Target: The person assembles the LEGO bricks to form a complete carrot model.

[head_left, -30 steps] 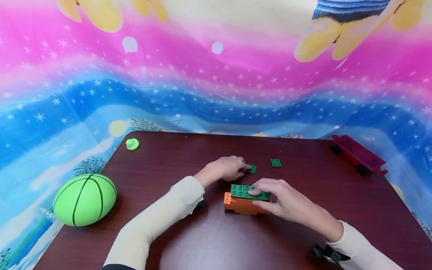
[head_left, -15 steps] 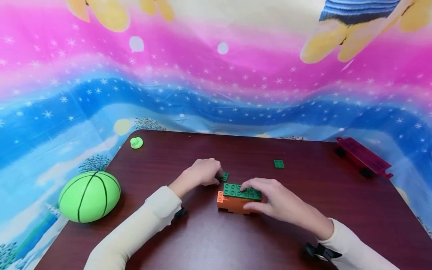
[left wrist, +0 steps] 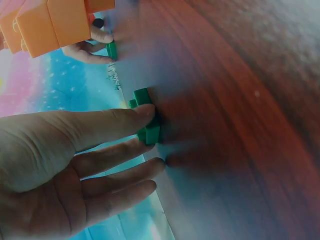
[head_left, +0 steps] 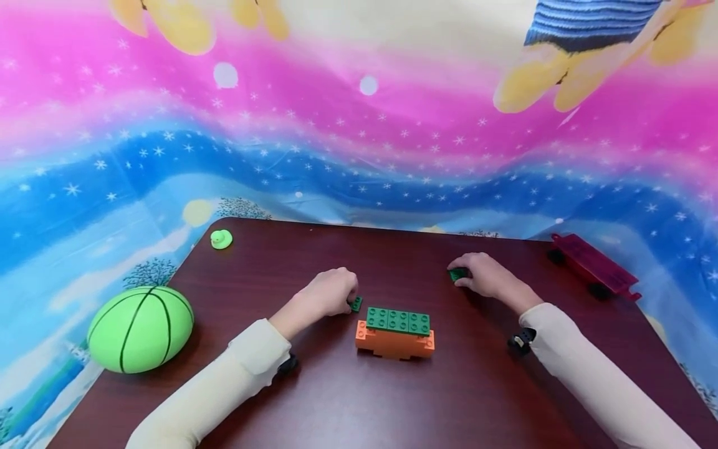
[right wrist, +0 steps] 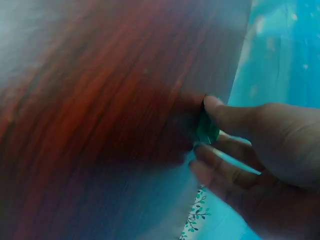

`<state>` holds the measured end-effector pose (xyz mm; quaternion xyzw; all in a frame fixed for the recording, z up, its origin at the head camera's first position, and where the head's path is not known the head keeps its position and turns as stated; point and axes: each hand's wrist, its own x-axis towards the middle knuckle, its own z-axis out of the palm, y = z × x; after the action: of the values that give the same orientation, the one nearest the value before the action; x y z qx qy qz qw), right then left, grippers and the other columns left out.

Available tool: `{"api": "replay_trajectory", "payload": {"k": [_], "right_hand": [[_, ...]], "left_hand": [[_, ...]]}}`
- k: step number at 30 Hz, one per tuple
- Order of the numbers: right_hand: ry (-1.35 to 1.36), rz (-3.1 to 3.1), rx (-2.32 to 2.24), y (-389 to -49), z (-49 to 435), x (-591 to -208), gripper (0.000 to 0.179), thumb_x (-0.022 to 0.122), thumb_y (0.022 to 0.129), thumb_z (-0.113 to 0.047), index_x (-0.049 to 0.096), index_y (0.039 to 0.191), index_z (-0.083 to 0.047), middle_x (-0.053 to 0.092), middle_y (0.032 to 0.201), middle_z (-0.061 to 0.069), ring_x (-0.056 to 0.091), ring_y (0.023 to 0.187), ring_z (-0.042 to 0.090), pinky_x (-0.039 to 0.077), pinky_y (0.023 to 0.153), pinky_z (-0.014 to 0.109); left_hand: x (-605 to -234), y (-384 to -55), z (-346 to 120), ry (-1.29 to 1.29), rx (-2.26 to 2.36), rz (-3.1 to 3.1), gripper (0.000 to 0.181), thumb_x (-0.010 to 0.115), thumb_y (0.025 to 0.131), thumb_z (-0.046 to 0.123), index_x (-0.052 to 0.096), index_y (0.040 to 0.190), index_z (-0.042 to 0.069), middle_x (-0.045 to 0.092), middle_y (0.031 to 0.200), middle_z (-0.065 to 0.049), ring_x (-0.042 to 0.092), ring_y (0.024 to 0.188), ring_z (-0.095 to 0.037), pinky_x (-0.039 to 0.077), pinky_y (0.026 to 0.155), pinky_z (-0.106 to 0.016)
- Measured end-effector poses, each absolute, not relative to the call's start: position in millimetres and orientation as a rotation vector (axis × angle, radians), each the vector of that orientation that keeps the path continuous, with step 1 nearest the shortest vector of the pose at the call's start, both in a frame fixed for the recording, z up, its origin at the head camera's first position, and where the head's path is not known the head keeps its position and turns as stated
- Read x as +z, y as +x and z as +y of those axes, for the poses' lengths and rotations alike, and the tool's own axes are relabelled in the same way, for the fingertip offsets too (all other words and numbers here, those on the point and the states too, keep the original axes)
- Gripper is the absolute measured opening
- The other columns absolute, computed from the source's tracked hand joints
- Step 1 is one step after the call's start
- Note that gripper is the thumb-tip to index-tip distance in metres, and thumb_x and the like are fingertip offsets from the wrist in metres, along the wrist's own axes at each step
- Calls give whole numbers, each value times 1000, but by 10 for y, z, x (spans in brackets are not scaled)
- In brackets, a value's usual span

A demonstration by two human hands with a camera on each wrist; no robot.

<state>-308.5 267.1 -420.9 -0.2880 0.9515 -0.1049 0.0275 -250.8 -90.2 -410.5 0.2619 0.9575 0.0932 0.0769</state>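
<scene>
My left hand [head_left: 327, 292] pinches a small green toy brick [head_left: 356, 304] close over the table; in the left wrist view the thumb presses the studded green brick [left wrist: 152, 132] with the index finger behind it. Farther back on the right, my right hand [head_left: 487, 275] has thumb and fingers around a second small green brick [head_left: 457, 274], seen partly covered and blurred in the right wrist view [right wrist: 207, 129]. Between the hands stands an orange brick structure [head_left: 388, 343], topped by a row of green studded bricks [head_left: 398, 320]; neither hand touches it.
On the dark wood table [head_left: 359, 405], a green ball [head_left: 140, 329] lies at the left edge and a small green rubber duck [head_left: 221, 239] at the back left corner. A red toy wagon-like board with black wheels [head_left: 594, 263] stands at the right. A printed curtain [head_left: 336, 149] hangs behind.
My right hand has let go of the brick structure and reached back right to the far green brick. My left hand has drawn its green brick left and nearer.
</scene>
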Motion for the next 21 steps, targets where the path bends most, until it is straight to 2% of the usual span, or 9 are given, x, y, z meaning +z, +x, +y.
{"api": "replay_trajectory", "payload": {"k": [5, 8, 10, 13, 15, 17, 21], "right_hand": [[-985, 2922, -414, -3065, 2622, -4255, 30, 77, 91, -14, 75, 120, -5, 74, 119, 15, 69, 110, 33, 58, 92, 49], [-1025, 2907, -482, -2931, 2541, -4169, 30, 78, 91, -18, 76, 119, -8, 75, 116, 9, 69, 105, 26, 58, 89, 44], [-1047, 2900, -581, -2799, 2481, -4074, 30, 80, 90, -20, 76, 119, -10, 75, 113, 5, 69, 101, 20, 59, 85, 40], [-1091, 2886, -735, -2561, 2414, -3903, 30, 82, 89, -21, 76, 117, -16, 74, 110, -3, 68, 96, 12, 60, 81, 34], [-1144, 2871, -824, -2404, 2381, -3797, 30, 84, 87, -21, 76, 116, -21, 74, 109, -7, 69, 95, 8, 60, 80, 31], [-1204, 2861, -880, -2264, 2360, -3712, 31, 84, 86, -20, 75, 115, -24, 73, 109, -10, 68, 92, 3, 60, 79, 29], [-1308, 2838, -948, -2040, 2328, -3601, 31, 85, 85, -17, 74, 113, -26, 72, 108, -12, 64, 84, 1, 58, 70, 25]], "left_hand": [[-4127, -2518, -908, 837, 262, 2854, 36, 86, 82, 13, 56, 63, 16, 48, 65, 5, 43, 65, -11, 41, 63, -29], [-4131, -2508, -933, 847, 266, 2835, 22, 84, 83, 12, 64, 74, 15, 59, 73, 4, 50, 69, -11, 47, 66, -29], [-4112, -2497, -965, 852, 303, 2810, 13, 82, 85, 11, 70, 90, 14, 68, 86, 2, 57, 77, -12, 51, 71, -30], [-4020, -2462, -1027, 874, 388, 2769, 31, 77, 90, 13, 70, 120, 12, 72, 112, -2, 63, 94, -15, 55, 84, -33], [-3919, -2420, -1079, 908, 486, 2751, 40, 74, 93, 15, 67, 132, 13, 69, 121, -3, 63, 98, -17, 56, 86, -34], [-3797, -2356, -1121, 962, 622, 2738, 41, 72, 94, 15, 66, 134, 13, 67, 122, -3, 63, 97, -16, 57, 87, -32], [-3549, -2182, -1134, 1104, 893, 2674, 35, 71, 93, 14, 69, 128, 14, 65, 113, 1, 64, 90, -9, 59, 80, -23]]}}
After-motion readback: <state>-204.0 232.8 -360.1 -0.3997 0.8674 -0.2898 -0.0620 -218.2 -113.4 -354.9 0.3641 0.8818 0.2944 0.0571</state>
